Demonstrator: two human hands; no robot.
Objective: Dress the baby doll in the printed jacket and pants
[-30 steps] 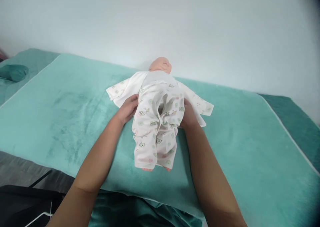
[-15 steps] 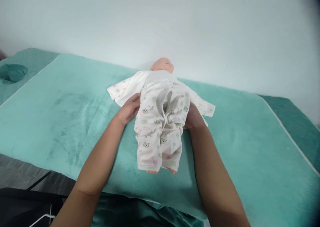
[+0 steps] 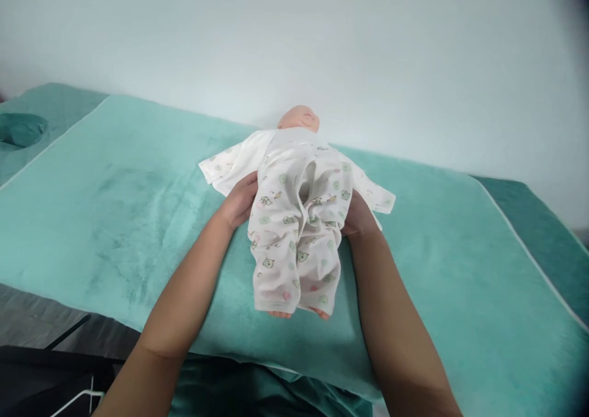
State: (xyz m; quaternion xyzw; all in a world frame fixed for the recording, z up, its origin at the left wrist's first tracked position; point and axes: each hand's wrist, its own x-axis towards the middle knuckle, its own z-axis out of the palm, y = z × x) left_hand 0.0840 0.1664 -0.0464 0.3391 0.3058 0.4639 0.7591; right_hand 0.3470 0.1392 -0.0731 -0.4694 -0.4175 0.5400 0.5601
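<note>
A baby doll [image 3: 299, 118] lies on its back on a teal blanket [image 3: 115, 190], head toward the wall. It wears a white romper [image 3: 294, 233] printed with small green and pink animals; two bare feet peek out at the hem. My left hand [image 3: 239, 199] grips the doll's left side at the hip, fingers curled under the fabric. On the other side my right hand [image 3: 356, 218] clasps the hip the same way, mostly hidden by the cloth. The doll's lower body is raised off the blanket between both hands.
A pale wall runs behind the bed. A darker teal cushion [image 3: 21, 129] lies at the far left. Darker bedding [image 3: 538, 221] shows at the right edge. At the lower left are a dark floor and a white wire object [image 3: 76, 398].
Both hands have lifted the doll's hips and legs a little higher and slightly to the right; the romper legs hang more bunched. Grips are unchanged.
</note>
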